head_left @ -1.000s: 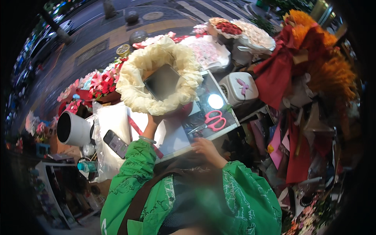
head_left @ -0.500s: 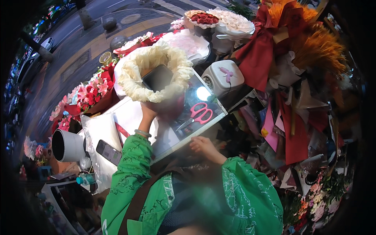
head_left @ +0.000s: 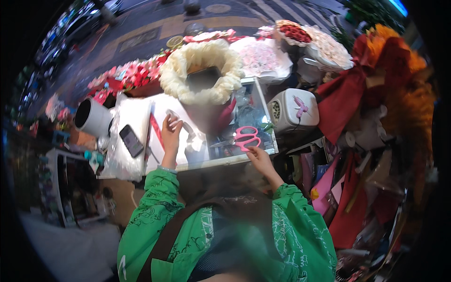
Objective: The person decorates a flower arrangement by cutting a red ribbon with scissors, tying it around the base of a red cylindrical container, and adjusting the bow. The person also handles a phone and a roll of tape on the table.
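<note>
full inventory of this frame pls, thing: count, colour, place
ruffled wreath: 1, cream, back of the table
scissors: 1, pink handles, on the glass top
phone: 1, black, on clear wrap, left
cylinder container: 1, white, far left
small appliance: 1, white, right of the glass top
bouquets: several, red and white, at the back
left hand: 1, holds a small pale object, kind unclear
right hand: 1, at the scissors' handles

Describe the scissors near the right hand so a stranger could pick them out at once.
Start at the big ring-shaped cream flower wreath at the back of the glass-topped work table. Come forward and right across the glass to the pair of scissors with bright pink loop handles, lying flat just beyond the right hand. No other tool on the glass has pink loop handles.
</note>
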The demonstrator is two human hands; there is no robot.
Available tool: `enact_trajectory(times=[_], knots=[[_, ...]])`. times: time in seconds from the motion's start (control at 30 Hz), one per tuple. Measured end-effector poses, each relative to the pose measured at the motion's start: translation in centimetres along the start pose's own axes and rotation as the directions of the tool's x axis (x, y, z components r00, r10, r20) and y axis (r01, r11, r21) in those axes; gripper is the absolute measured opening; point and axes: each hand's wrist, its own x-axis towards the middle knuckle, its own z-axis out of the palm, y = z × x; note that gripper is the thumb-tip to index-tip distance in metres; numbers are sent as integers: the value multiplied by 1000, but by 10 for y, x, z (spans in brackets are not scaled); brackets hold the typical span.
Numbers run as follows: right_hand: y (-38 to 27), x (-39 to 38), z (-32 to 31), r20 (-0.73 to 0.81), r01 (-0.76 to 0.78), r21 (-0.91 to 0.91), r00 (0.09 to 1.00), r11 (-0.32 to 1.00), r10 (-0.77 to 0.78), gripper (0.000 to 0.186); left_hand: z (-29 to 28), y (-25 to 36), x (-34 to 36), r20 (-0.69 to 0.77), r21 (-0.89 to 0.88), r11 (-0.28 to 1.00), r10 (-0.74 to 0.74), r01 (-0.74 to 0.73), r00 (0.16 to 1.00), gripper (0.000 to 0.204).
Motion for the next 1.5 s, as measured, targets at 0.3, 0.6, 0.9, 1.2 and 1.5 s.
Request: enact_trajectory(times=[0.3, 0.6, 0.9, 1.2, 1.5], knots=[[-1, 50, -32, 336, 524, -678, 845, 515, -416, 47, -65, -4, -270, -276, -576, 629, -751, 522, 600, 9], [28, 67, -29, 470, 576, -756, 808, 311, -355, 59, -40, -3, -374, -142, -718, 415, -873, 559, 466, 25], [29, 18, -38, 546, 592, -772, 804, 230, -236, 69, -50, -12, -386, -379, -776, 491, -864, 396, 331, 25], [17, -57, -20, 372, 344, -650, 922, 677, -110, 55, -61, -30, -384, -481, -779, 555, -828, 293, 289, 14], [105, -185, 56, 455, 110, -404, 885, 908, 96, 54, -81, -126, -209, -573, -223, 911, -411, 348, 709, 41]])
